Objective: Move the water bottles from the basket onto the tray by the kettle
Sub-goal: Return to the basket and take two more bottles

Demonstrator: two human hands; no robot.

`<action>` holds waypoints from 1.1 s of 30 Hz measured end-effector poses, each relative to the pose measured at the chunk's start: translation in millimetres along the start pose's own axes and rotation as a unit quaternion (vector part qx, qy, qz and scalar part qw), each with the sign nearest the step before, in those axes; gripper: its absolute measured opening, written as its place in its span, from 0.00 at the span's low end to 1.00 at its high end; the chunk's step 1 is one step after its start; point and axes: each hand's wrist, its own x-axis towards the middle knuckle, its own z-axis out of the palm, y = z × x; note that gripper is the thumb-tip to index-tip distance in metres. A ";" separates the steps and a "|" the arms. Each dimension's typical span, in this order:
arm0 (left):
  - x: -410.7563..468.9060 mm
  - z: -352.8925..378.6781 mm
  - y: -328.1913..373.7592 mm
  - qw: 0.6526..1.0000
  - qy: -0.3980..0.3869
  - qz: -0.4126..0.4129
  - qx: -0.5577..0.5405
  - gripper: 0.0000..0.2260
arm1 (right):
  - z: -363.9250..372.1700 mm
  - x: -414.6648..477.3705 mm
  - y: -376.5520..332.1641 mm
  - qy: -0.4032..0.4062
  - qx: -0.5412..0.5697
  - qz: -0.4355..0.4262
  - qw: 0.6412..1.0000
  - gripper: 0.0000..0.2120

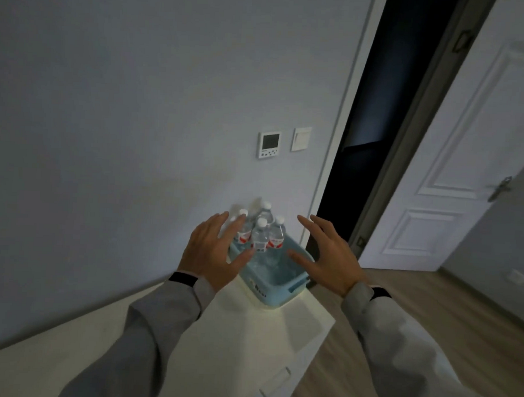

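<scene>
From the head view, a light blue plastic basket (276, 284) sits at the far end of a white cabinet surface (294, 328), close against the pale wall. Several clear water bottles (260, 235) with white caps and red-and-white labels stand upright, clustered in the far part of the basket (the exact count is hard to tell, as the rear ones blur). The left hand (215, 253) hovers at the basket's left side, fingers spread, its grip wide and holding nothing; its fingertips overlap the leftmost bottle in the view, contact unclear. The right hand (327, 255) hovers over the basket's right rim, grip likewise wide and empty. A thermostat panel (269, 144) and light switch (301, 139) hang on the wall above.
</scene>
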 end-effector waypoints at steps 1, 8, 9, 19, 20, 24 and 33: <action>11.3 8.4 1.5 1.000 -0.004 -0.004 0.003 0.31 | 1.1 11.2 11.1 -0.003 0.006 -0.002 1.000 0.41; 66.4 86.2 -1.5 0.996 -0.039 -0.076 0.022 0.33 | 45.9 96.8 101.0 -0.041 0.040 -0.021 0.998 0.39; 72.8 97.4 -2.3 0.995 -0.038 -0.092 0.022 0.33 | 55.3 109.2 113.9 -0.053 0.047 -0.026 0.997 0.38; 102.7 197.1 -8.9 0.955 -0.113 -0.273 -0.030 0.29 | 131.0 188.8 202.5 -0.210 0.177 -0.022 0.961 0.40; 104.5 207.0 -10.7 0.950 -0.118 -0.286 -0.036 0.29 | 138.2 192.3 206.7 -0.223 0.183 -0.021 0.957 0.39; 113.6 244.2 -18.9 0.933 -0.126 -0.329 -0.076 0.30 | 165.9 204.6 218.8 -0.251 0.198 -0.014 0.947 0.38; 129.6 303.5 -20.3 0.905 -0.058 -0.400 -0.130 0.36 | 211.9 223.2 230.7 -0.270 0.245 0.010 0.931 0.34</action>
